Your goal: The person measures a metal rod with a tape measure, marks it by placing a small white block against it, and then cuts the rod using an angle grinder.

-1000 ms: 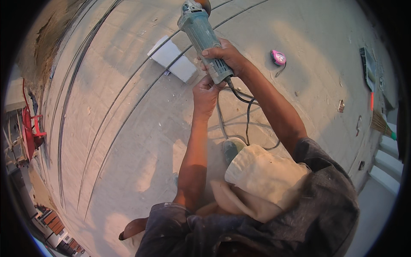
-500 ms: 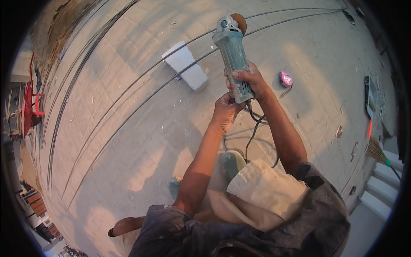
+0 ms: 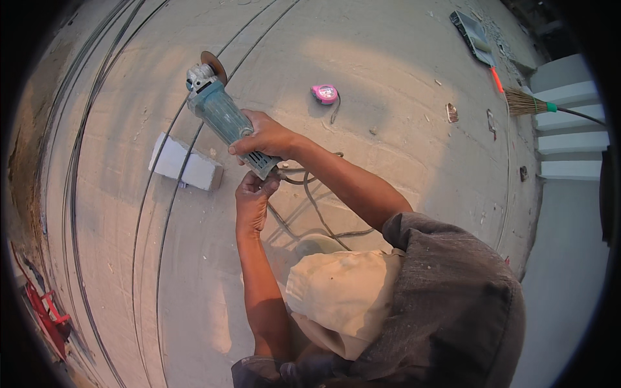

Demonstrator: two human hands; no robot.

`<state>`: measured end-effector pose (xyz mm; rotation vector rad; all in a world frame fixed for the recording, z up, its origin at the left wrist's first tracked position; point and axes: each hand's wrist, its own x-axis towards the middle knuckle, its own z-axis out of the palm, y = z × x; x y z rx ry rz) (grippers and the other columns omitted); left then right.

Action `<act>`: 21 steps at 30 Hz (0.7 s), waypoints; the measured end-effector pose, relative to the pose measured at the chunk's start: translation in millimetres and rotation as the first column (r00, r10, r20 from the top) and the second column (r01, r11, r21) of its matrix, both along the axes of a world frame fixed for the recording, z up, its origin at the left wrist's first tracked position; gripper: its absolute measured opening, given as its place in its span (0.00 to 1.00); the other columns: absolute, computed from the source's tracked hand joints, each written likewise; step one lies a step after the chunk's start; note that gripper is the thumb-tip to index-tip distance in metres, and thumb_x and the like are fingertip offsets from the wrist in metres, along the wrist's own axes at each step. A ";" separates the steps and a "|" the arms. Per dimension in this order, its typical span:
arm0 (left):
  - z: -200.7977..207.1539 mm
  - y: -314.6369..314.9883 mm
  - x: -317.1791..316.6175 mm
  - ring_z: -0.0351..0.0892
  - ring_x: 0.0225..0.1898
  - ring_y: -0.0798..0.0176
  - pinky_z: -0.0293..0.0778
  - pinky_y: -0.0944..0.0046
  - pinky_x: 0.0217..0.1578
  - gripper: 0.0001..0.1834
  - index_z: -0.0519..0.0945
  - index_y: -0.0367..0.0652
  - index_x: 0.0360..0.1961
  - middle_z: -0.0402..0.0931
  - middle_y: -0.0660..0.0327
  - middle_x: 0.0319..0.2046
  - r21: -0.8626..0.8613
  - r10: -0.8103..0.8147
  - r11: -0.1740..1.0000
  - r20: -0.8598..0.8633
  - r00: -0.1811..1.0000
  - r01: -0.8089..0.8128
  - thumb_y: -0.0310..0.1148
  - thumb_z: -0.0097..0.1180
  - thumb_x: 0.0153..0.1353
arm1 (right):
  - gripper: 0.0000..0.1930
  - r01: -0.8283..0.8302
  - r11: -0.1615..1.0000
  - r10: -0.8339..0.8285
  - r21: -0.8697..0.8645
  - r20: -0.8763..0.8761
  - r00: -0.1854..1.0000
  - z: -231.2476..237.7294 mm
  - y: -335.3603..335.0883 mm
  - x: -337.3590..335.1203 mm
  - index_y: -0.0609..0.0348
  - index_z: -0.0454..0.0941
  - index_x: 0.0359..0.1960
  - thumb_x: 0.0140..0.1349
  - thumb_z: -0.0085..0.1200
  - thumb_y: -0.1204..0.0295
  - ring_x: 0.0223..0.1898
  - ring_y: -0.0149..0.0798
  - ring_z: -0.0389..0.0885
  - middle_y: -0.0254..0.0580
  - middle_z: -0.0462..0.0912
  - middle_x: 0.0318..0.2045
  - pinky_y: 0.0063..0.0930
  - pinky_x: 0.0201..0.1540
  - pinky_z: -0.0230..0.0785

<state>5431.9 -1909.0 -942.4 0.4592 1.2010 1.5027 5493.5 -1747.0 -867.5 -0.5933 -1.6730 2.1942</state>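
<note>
An angle grinder (image 3: 223,115), dusty blue-green with a brown disc (image 3: 214,66) at its far end, is held up off the ground, tilted to the upper left. Around the rear half of its body my right hand (image 3: 268,137) is closed. My left hand (image 3: 252,202) is closed too, its fingers pinched at the grinder's rear end where the dark power cord (image 3: 318,210) comes out; the exact grip is partly hidden. Left of both hands, a white block (image 3: 184,165) lies on the ground beneath two long rods (image 3: 171,129).
A pink tape measure (image 3: 325,94) lies to the right of the grinder. More dark rods (image 3: 76,149) run along the left. At upper right are a roller tray (image 3: 473,39) and a twig broom (image 3: 525,103), beside white steps (image 3: 569,143). A red object (image 3: 48,313) stands at lower left.
My view has turned right, so the grinder and hands appear farther left and the grinder leans more to the left. Both hands stay on it.
</note>
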 end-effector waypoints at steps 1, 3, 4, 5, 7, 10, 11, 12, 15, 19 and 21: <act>5.5 -4.3 -11.2 0.79 0.38 0.69 0.74 0.71 0.39 0.20 0.78 0.37 0.50 0.81 0.62 0.39 -0.131 -0.120 0.986 -0.138 0.983 0.102 0.26 0.67 0.56 | 0.42 0.067 0.982 -0.080 0.175 0.071 0.994 -3.5 5.9 14.1 0.75 0.58 0.60 0.46 0.66 0.65 0.34 0.45 0.83 0.53 0.78 0.38 0.35 0.37 0.78; 19.9 -20.5 -46.9 0.79 0.37 0.70 0.73 0.70 0.38 0.24 0.77 0.35 0.52 0.81 0.61 0.39 -0.360 -0.299 0.916 -0.313 0.901 0.179 0.31 0.68 0.56 | 0.45 0.129 0.854 -0.254 0.504 0.187 0.949 -10.9 12.1 40.0 0.76 0.57 0.62 0.44 0.65 0.65 0.39 0.48 0.83 0.57 0.78 0.40 0.36 0.42 0.76; 28.8 -28.4 -73.2 0.78 0.35 0.70 0.73 0.69 0.38 0.25 0.77 0.33 0.53 0.81 0.60 0.39 -0.441 -0.340 0.883 -0.369 0.865 0.159 0.34 0.68 0.56 | 0.44 0.106 0.839 -0.301 0.534 0.292 0.908 -6.6 16.9 53.7 0.75 0.57 0.62 0.44 0.64 0.65 0.41 0.51 0.82 0.59 0.78 0.41 0.38 0.44 0.75; 38.0 -36.7 -103.0 0.77 0.33 0.70 0.71 0.71 0.35 0.25 0.77 0.33 0.53 0.81 0.62 0.37 -0.504 -0.374 0.856 -0.451 0.811 0.115 0.37 0.66 0.58 | 0.44 0.075 0.827 -0.341 0.558 0.391 0.855 0.8 19.6 72.4 0.75 0.57 0.61 0.43 0.64 0.64 0.43 0.53 0.81 0.61 0.78 0.42 0.39 0.47 0.74; 65.3 -48.8 -163.1 0.75 0.30 0.72 0.68 0.72 0.31 0.22 0.78 0.34 0.52 0.79 0.64 0.34 -0.538 -0.361 0.842 -0.501 0.787 0.043 0.36 0.63 0.60 | 0.45 0.041 0.737 -0.484 0.675 0.484 0.729 -7.0 25.3 113.9 0.71 0.57 0.63 0.43 0.63 0.65 0.46 0.56 0.80 0.63 0.78 0.44 0.41 0.50 0.72; 106.3 -66.7 -249.6 0.72 0.27 0.74 0.64 0.74 0.25 0.19 0.77 0.34 0.50 0.76 0.66 0.29 -0.625 -0.392 0.766 -0.638 0.662 -0.149 0.35 0.61 0.62 | 0.43 -0.013 0.678 -0.614 0.735 0.576 0.539 -17.8 35.6 170.7 0.63 0.58 0.65 0.44 0.63 0.65 0.48 0.58 0.79 0.59 0.78 0.48 0.45 0.51 0.71; 115.2 -79.3 -280.4 0.72 0.26 0.73 0.65 0.73 0.24 0.17 0.77 0.34 0.48 0.76 0.65 0.29 -0.630 -0.433 0.752 -0.693 0.576 -0.194 0.34 0.60 0.62 | 0.43 -0.037 0.672 -0.641 0.740 0.606 0.471 -26.9 42.8 188.0 0.61 0.59 0.65 0.45 0.64 0.64 0.50 0.57 0.79 0.58 0.78 0.49 0.45 0.51 0.71; 119.1 -92.5 -310.9 0.72 0.25 0.72 0.66 0.72 0.23 0.16 0.77 0.34 0.46 0.75 0.64 0.28 -0.631 -0.473 0.739 -0.735 0.486 -0.234 0.33 0.60 0.62 | 0.43 -0.062 0.666 -0.668 0.743 0.631 0.394 -40.4 49.3 206.2 0.60 0.60 0.64 0.45 0.65 0.63 0.52 0.57 0.78 0.56 0.78 0.51 0.44 0.52 0.71; 124.1 -147.3 -378.1 0.77 0.24 0.65 0.73 0.64 0.24 0.18 0.76 0.26 0.46 0.76 0.54 0.30 -0.699 -0.653 0.642 -0.714 0.254 -0.315 0.31 0.59 0.62 | 0.40 -0.045 0.615 -0.756 0.787 0.605 0.251 -62.8 56.1 237.5 0.60 0.62 0.60 0.47 0.67 0.60 0.51 0.57 0.79 0.54 0.78 0.50 0.47 0.51 0.72; 126.1 -181.7 -384.7 0.78 0.22 0.63 0.75 0.63 0.21 0.16 0.76 0.26 0.44 0.76 0.53 0.28 -0.780 -0.722 0.530 -0.621 0.306 -0.333 0.28 0.60 0.60 | 0.46 0.048 0.538 -0.839 0.842 0.529 0.130 -86.5 58.8 267.6 0.61 0.58 0.65 0.47 0.69 0.56 0.51 0.56 0.79 0.57 0.77 0.51 0.47 0.51 0.73; 128.6 -195.7 -382.5 0.78 0.21 0.63 0.75 0.64 0.21 0.15 0.76 0.26 0.43 0.76 0.53 0.27 -0.796 -0.712 0.510 -0.603 0.360 -0.325 0.28 0.61 0.60 | 0.46 0.083 0.543 -0.839 0.836 0.535 0.101 -86.8 61.1 269.2 0.61 0.58 0.65 0.47 0.69 0.56 0.51 0.57 0.79 0.57 0.77 0.50 0.47 0.51 0.73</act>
